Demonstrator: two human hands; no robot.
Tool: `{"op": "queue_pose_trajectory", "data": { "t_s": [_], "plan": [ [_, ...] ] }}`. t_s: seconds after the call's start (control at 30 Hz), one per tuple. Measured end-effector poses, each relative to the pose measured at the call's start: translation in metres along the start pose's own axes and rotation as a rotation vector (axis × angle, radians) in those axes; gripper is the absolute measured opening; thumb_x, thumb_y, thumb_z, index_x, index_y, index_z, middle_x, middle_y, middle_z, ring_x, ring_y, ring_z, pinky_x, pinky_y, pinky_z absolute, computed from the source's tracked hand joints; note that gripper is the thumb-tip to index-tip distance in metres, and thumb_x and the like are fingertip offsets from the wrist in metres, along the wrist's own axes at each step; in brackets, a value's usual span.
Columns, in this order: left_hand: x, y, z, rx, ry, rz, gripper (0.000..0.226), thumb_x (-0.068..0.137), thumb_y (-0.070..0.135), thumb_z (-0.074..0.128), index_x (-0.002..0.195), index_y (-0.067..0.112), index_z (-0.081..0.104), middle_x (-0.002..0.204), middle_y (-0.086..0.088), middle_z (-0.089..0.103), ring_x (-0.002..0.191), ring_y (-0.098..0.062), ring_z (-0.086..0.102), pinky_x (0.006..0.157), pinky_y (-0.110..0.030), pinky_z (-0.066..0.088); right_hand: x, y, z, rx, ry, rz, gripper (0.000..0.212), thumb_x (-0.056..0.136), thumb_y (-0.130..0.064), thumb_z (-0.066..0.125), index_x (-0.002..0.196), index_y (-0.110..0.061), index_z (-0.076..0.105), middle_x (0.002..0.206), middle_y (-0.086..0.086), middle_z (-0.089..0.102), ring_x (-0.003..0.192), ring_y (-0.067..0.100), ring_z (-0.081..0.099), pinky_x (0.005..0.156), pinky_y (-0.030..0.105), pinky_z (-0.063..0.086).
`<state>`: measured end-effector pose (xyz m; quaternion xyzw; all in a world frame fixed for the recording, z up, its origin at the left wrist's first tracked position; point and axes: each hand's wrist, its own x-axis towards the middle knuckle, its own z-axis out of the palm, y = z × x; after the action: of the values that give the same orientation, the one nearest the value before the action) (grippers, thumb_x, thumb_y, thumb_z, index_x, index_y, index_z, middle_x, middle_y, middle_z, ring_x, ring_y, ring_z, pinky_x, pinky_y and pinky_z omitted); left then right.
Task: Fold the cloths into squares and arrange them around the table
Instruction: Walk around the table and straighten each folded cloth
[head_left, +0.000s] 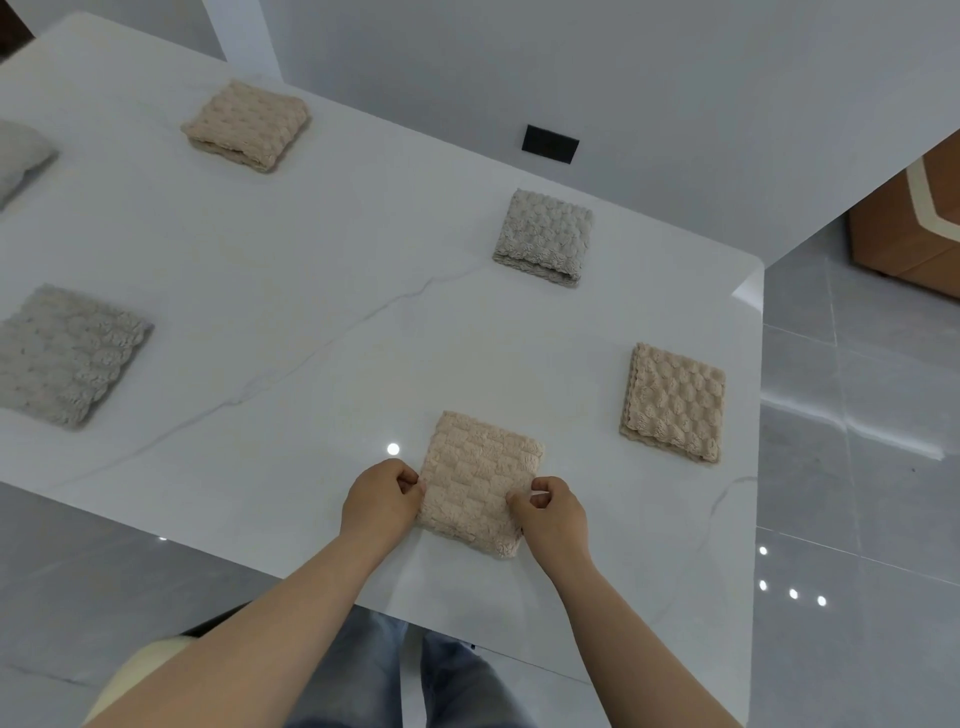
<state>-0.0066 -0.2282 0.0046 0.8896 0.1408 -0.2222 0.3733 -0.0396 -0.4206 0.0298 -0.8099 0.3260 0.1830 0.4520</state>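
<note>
A beige folded cloth (475, 478) lies flat near the front edge of the white table (311, 291). My left hand (382, 499) pinches its left edge with curled fingers. My right hand (550, 512) pinches its right edge near the lower corner. Other folded squares lie around the table: a beige cloth (674, 401) at the right, a grey cloth (544, 236) at the far right, a beige cloth (245, 124) at the back, a grey cloth (65, 356) at the left. Another grey cloth (18, 156) is cut off by the left frame edge.
The table's right edge and corner (748, 291) drop to a glossy grey tiled floor. A black wall socket (549, 144) sits on the wall behind. A wooden cabinet (914, 223) stands at the far right. A seat edge (140, 670) shows beside my legs.
</note>
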Motion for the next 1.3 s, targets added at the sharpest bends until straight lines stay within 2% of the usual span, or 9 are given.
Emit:
{"op": "queue_pose_trajectory", "data": {
  "t_s": [0.43, 0.67, 0.87, 0.97, 1.03, 1.1, 1.17, 1.3],
  "plan": [
    [0.0, 0.0, -0.006, -0.021, 0.019, -0.005, 0.006, 0.088, 0.018, 0.061, 0.09, 0.014, 0.065, 0.086, 0.0, 0.064, 0.077, -0.012, 0.055, 0.057, -0.014, 0.037, 0.001, -0.002, 0.005, 0.001, -0.002, 0.005, 0.035, 0.091, -0.025, 0.061, 0.121, -0.01, 0.053, 0.085, -0.006, 0.055, 0.072, 0.004, 0.053, 0.055, 0.014, 0.036],
    [-0.002, -0.002, -0.006, -0.028, 0.008, -0.011, 0.011, 0.089, 0.019, 0.059, 0.095, 0.013, 0.066, 0.086, 0.003, 0.062, 0.079, -0.011, 0.055, 0.058, -0.013, 0.037, 0.0, -0.002, 0.006, -0.01, 0.006, 0.001, 0.035, 0.091, -0.025, 0.062, 0.122, -0.01, 0.053, 0.084, -0.007, 0.054, 0.072, 0.002, 0.051, 0.056, 0.014, 0.037],
    [-0.004, -0.001, -0.01, -0.048, 0.016, -0.01, 0.013, 0.089, 0.02, 0.059, 0.098, 0.012, 0.064, 0.088, 0.002, 0.061, 0.081, -0.012, 0.055, 0.059, -0.015, 0.038, -0.002, -0.001, 0.004, 0.002, 0.012, 0.015, 0.035, 0.09, -0.026, 0.062, 0.12, -0.012, 0.053, 0.094, 0.001, 0.061, 0.081, 0.014, 0.061, 0.057, 0.015, 0.04],
    [-0.008, -0.003, -0.014, 0.013, -0.016, -0.036, 0.015, 0.091, 0.028, 0.055, 0.094, 0.013, 0.056, 0.086, 0.001, 0.058, 0.079, -0.014, 0.054, 0.06, -0.023, 0.036, -0.003, 0.0, 0.003, 0.002, 0.01, 0.025, 0.036, 0.088, -0.029, 0.064, 0.119, -0.013, 0.052, 0.09, -0.001, 0.062, 0.085, 0.021, 0.066, 0.062, 0.022, 0.046],
    [-0.012, -0.009, -0.016, 0.062, -0.079, -0.118, 0.029, 0.093, 0.035, 0.051, 0.078, 0.01, 0.052, 0.072, -0.001, 0.056, 0.066, -0.014, 0.052, 0.053, -0.024, 0.036, -0.003, 0.002, 0.003, 0.013, -0.007, 0.052, 0.039, 0.087, -0.032, 0.066, 0.118, -0.013, 0.051, 0.086, -0.003, 0.06, 0.085, 0.023, 0.066, 0.075, 0.034, 0.055],
    [-0.016, -0.017, -0.015, 0.01, -0.171, -0.196, 0.041, 0.092, 0.039, 0.051, 0.065, 0.009, 0.051, 0.061, -0.009, 0.059, 0.058, -0.02, 0.056, 0.057, -0.034, 0.051, -0.003, 0.004, 0.006, 0.019, -0.019, 0.067, 0.04, 0.086, -0.033, 0.067, 0.117, -0.012, 0.051, 0.087, -0.003, 0.06, 0.085, 0.022, 0.066, 0.083, 0.042, 0.056],
    [-0.022, -0.02, -0.013, -0.106, -0.213, -0.23, 0.043, 0.091, 0.039, 0.055, 0.064, 0.005, 0.057, 0.067, -0.019, 0.069, 0.062, -0.03, 0.064, 0.072, -0.042, 0.058, -0.003, 0.006, 0.007, 0.025, -0.017, 0.066, 0.039, 0.086, -0.032, 0.066, 0.117, -0.011, 0.053, 0.091, 0.0, 0.062, 0.086, 0.022, 0.066, 0.081, 0.041, 0.057],
    [-0.025, -0.019, -0.011, -0.361, -0.154, -0.275, 0.028, 0.09, 0.025, 0.062, 0.087, -0.003, 0.062, 0.074, -0.015, 0.071, 0.073, -0.029, 0.07, 0.077, -0.043, 0.059, -0.003, 0.004, 0.011, 0.01, -0.006, 0.036, 0.036, 0.088, -0.029, 0.064, 0.117, -0.011, 0.054, 0.096, 0.003, 0.063, 0.086, 0.021, 0.065, 0.066, 0.026, 0.05]
  ]
}}
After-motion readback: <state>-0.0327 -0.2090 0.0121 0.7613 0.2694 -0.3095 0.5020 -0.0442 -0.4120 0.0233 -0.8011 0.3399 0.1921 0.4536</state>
